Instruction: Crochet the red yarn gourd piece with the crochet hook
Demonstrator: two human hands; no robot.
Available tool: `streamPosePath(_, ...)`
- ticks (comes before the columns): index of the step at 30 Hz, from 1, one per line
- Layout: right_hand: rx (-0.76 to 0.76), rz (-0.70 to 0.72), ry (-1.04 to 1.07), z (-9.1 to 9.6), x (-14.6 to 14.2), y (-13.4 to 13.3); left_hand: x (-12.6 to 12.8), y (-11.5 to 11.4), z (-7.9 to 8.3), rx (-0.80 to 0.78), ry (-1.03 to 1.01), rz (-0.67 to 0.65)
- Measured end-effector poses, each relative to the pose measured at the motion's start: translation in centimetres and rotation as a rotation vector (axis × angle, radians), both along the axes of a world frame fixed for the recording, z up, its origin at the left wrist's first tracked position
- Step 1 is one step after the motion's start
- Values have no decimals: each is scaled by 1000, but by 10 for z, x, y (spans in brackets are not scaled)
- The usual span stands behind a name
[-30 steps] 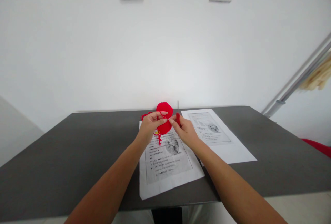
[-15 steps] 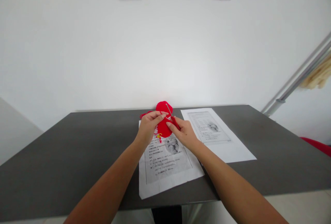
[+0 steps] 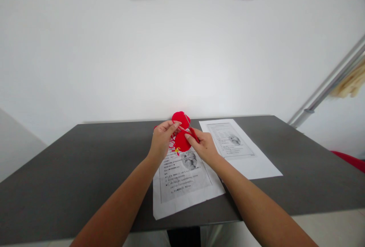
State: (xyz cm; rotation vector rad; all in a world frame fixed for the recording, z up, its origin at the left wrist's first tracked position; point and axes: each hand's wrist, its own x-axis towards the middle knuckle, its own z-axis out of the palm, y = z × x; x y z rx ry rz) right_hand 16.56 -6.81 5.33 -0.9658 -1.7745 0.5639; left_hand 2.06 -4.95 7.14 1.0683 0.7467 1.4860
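Note:
My right hand (image 3: 203, 144) is closed around the red handle of a crochet hook (image 3: 194, 135). The hook's thin metal shaft points up and away. The same hand's thumb presses a flat, round red piece (image 3: 182, 141) against the fingers. With thumb and fingers pinched together, my left hand (image 3: 163, 136) holds a strand of red yarn (image 3: 180, 126) just left of the hook. A small yellow and red bit (image 3: 177, 151) hangs at the lower left of the round piece. Behind my fingers lies a rounded red bundle (image 3: 180, 117), whose kind I cannot make out.
A printed sheet (image 3: 185, 201) lies beneath my hands on the dark grey table (image 3: 85, 171). Another printed sheet (image 3: 256, 167) is to its right. The white wall (image 3: 182, 57) rises along the table's back edge. A metal pole (image 3: 322, 97) leans at the right.
My left hand has shifted slightly left and away from the hook, with the strand drawn along. The round piece has moved a little right. My right hand has barely moved.

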Motion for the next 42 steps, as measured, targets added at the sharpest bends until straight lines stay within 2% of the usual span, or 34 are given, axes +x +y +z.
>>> streamPosePath(5,-7,-7,-13,0,0,0,-1,2,0,7,-28,2)
streamPosePath(11,-25,9,44,0,-1,0,0,-3,4,-5,-48,-71)
streamPosePath(20,-42,18,111,-3,-2,1,-2,-6,2,5,54,-132)
streamPosePath(31,-184,115,361,-8,-7,5,-2,-3,0,-137,-56,-238)
streamPosePath(42,-85,38,158,-7,-4,4,-2,-3,-1,-147,-57,-207)
